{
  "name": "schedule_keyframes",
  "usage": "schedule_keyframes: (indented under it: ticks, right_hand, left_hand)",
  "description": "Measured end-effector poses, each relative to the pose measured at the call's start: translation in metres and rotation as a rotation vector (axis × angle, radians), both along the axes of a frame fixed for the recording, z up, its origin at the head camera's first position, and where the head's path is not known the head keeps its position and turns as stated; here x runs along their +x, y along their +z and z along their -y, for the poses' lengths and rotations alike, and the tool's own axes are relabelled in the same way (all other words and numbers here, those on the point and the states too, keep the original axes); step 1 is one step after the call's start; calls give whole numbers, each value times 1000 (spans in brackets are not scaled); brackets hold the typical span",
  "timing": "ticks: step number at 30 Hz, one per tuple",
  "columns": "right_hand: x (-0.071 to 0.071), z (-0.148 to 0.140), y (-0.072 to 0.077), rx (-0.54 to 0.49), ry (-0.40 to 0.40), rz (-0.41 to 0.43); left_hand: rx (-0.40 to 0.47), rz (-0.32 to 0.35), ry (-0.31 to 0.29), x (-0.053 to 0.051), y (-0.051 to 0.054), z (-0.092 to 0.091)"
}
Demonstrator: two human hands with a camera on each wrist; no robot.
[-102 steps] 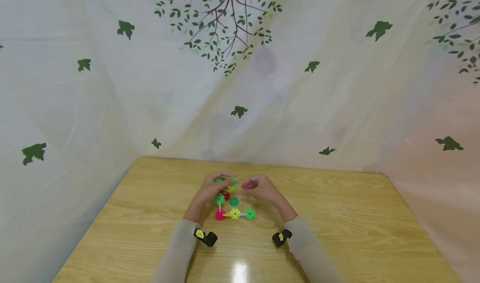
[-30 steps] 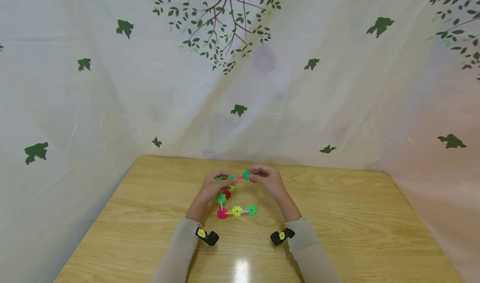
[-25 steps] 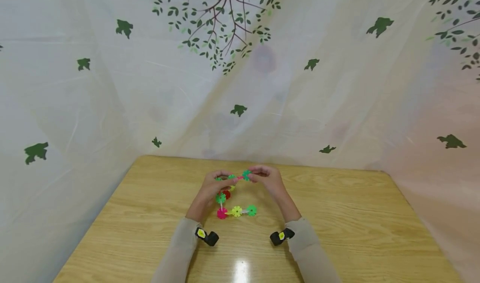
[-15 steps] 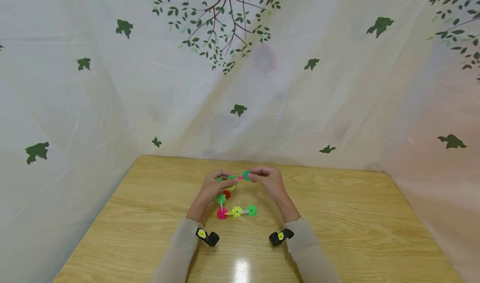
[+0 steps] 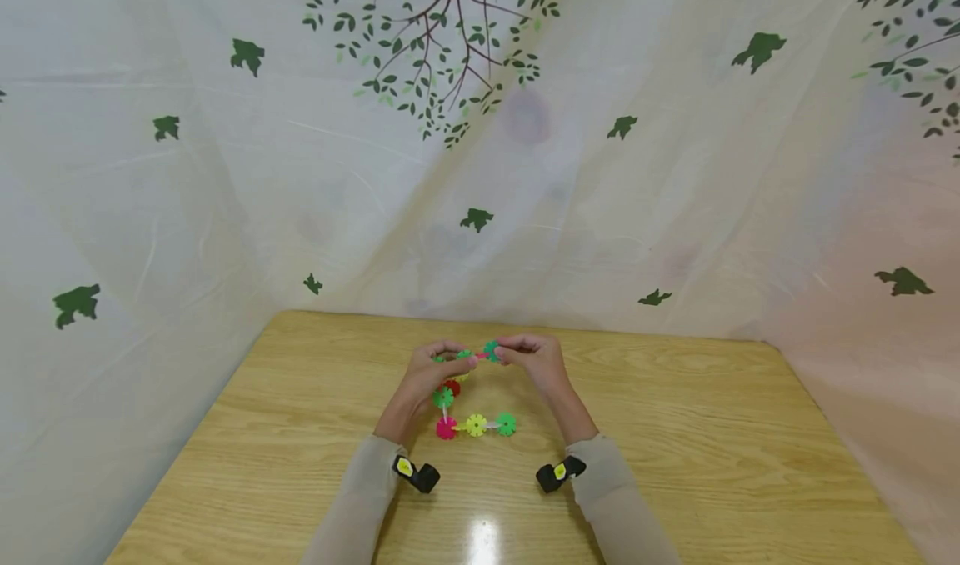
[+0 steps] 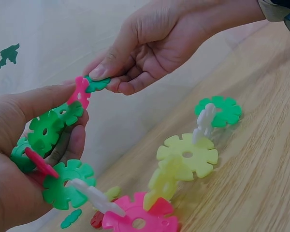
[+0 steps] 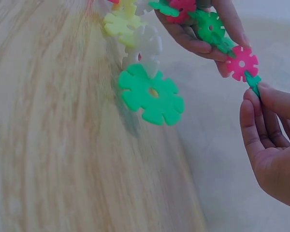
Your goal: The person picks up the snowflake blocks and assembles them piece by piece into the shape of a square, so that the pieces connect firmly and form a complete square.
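Observation:
A chain of notched plastic snowflake discs bends from my left hand down to the table. My left hand grips its raised end, fingers curled around several green discs. At the tip stands a pink disc. Between thumb and fingers, my right hand pinches a teal-green disc, whose edge meets the pink one, apparently at a slot. The chain's lower part runs through a bright pink disc and a yellow disc to a green end disc. Fingers hide part of the held end.
Under the left hand lie a red disc and a small yellow piece; whether they join the chain I cannot tell. The wooden table ends at a pale printed curtain behind. Each wrist wears a black camera.
The teal-green disc, earlier loose on the table inside the chain's bend, is now in my right hand against the pink disc. Over the last second both hands have barely moved.

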State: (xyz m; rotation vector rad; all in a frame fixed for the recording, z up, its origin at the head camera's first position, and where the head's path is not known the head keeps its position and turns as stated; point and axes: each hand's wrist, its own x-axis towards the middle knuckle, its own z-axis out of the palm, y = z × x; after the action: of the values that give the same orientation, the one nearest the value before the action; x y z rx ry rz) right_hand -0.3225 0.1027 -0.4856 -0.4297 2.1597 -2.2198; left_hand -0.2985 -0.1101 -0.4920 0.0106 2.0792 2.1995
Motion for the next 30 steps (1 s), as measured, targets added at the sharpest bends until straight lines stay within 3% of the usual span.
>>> schedule_keyframes:
  ticks: [12, 22, 30]
  right_hand:
    - [1, 1, 4, 13, 55, 30]
    - [4, 4, 2, 7, 105, 16]
    - [2, 6, 4, 95, 135, 19]
  left_hand:
    - [45, 40, -47, -2, 3, 4]
    - [70, 55, -3, 0, 4, 7]
    - [61, 56, 14, -3, 4, 19]
